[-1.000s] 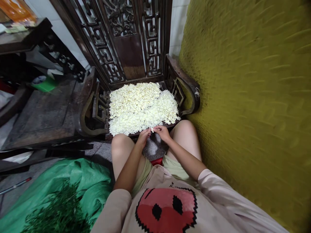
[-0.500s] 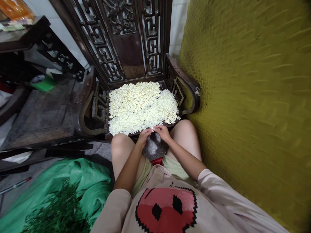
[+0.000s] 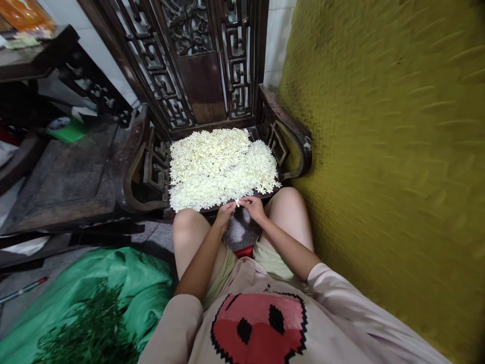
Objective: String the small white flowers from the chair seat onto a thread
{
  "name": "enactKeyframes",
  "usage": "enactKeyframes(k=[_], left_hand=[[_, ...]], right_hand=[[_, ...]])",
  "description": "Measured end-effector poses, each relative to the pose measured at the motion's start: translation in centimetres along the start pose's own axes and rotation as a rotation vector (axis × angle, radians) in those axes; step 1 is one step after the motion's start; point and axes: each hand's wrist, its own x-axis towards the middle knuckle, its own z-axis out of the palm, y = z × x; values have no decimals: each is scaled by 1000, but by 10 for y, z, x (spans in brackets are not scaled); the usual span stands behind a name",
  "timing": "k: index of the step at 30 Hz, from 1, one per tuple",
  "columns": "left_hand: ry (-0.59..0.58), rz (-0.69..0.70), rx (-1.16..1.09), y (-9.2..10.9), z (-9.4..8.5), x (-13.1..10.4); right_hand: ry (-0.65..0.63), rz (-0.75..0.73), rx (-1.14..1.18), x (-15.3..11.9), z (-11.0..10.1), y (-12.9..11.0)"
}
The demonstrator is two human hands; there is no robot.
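Observation:
A layer of small white flowers (image 3: 215,162) covers the seat of a dark carved wooden chair (image 3: 208,88). Just off the seat's front edge, between my knees, both hands meet with pinched fingers. A small white flower (image 3: 237,202) shows between the fingertips. My left hand (image 3: 226,212) comes at it from the left, fingers closed; what it grips is too small to make out. My right hand (image 3: 253,206) pinches the flower from the right.
A green sack (image 3: 147,273) with leafy green sprigs (image 3: 91,331) lies at lower left. Left of the chair stands another dark wooden seat (image 3: 71,177) with a green container (image 3: 68,130). A yellow textured surface (image 3: 379,151) rises on the right. An orange bag (image 3: 26,15) rests at upper left.
The white flower between the fingertips shows slightly more and sits a little differently. Both hands have hardly moved.

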Motion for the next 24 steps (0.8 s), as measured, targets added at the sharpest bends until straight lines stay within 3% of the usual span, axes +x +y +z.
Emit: enactKeyframes(k=[6,13,17,24], left_hand=[[-16,7,-9,0,1,-1],[-73,-41,-69,3,1,-6],[-23,-21,-30,1,-1,-4],[32,16,-5,1,0,0]], right_hand=[[8,-9,1,-2,1,-1],[-62,77,122,0,3,5],[-114,143,179,1,4,6],[-48,202,241,3,3,7]])
